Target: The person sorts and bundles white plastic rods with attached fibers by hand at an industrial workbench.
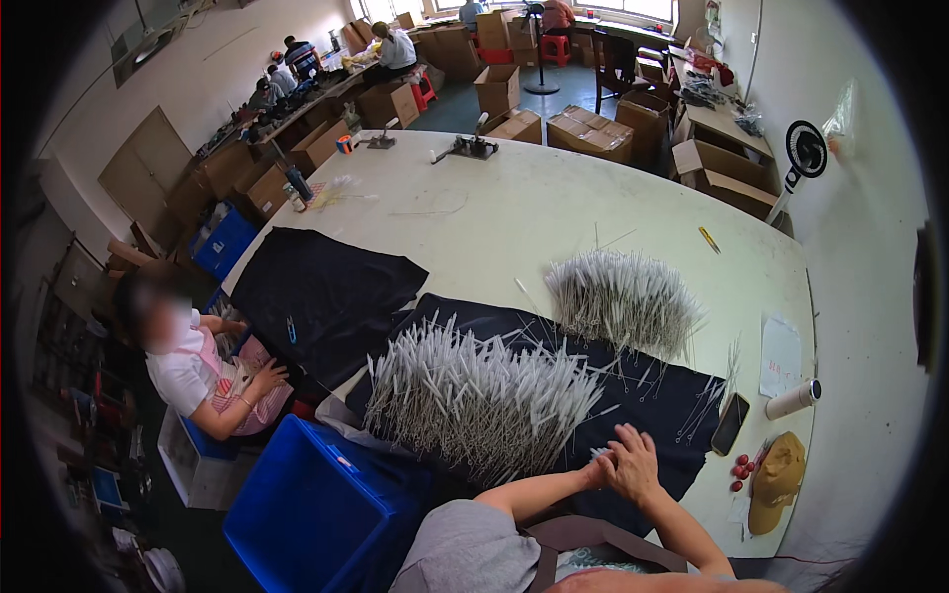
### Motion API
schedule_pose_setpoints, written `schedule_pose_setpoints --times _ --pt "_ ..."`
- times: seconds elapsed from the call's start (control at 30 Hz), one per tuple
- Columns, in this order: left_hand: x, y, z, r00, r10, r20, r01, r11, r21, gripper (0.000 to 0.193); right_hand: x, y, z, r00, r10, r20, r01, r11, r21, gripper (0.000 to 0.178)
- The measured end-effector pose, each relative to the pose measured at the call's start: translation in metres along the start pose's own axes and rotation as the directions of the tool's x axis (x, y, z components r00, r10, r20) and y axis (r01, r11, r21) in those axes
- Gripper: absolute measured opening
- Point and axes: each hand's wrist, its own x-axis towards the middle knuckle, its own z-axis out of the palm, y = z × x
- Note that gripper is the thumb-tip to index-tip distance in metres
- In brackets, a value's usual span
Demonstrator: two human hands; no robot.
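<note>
My left hand [596, 475] and my right hand [636, 466] meet over the dark cloth [645, 403] at the table's near edge. A small white tip shows between them; the left fingers are closed and mostly hidden. The right hand's fingers are stretched and apart, lying over the left. Left of my hands spreads a big heap of thin wire-handled brushes [474, 395] with white pointed heads and looped wire ends. A second heap of the same brushes [623, 296] lies farther off, and a few loose brushes [700, 410] rest to the right.
A blue crate [297, 504] stands at my left, near a seated person [213, 366]. Blue-handled snips [292, 329] lie on another dark cloth [326, 287]. On the right are a phone [731, 423], a cylinder [794, 399], red fruits [741, 472] and a tan cap [778, 479].
</note>
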Motion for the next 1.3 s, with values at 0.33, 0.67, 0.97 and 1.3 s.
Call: schedule_pose_setpoints --times 0.33,0.67,0.97,1.3 --pt "-0.016 -0.074 -0.052 0.876 0.383 -0.294 -0.403 0.915 -0.007 0.04 -0.03 0.011 0.009 0.994 0.092 0.051 -0.096 0.992 0.078 0.027" --pt "-0.019 -0.121 -0.175 0.956 0.168 -0.239 -0.178 -0.312 -0.933 0.007 -0.15 -0.025 -0.015 0.762 0.64 -0.101 -0.556 0.726 0.403 0.077" --pt "-0.044 -0.055 -0.298 0.638 0.62 -0.457 0.255 -0.729 -0.635 0.018 -0.203 -0.11 -0.054 0.361 0.846 -0.393 -0.613 0.533 0.584 0.054" --pt "-0.034 0.051 -0.332 0.49 0.829 -0.271 0.484 -0.517 -0.706 0.036 -0.283 -0.093 -0.075 0.077 0.949 -0.306 -0.433 0.308 0.847 0.038"
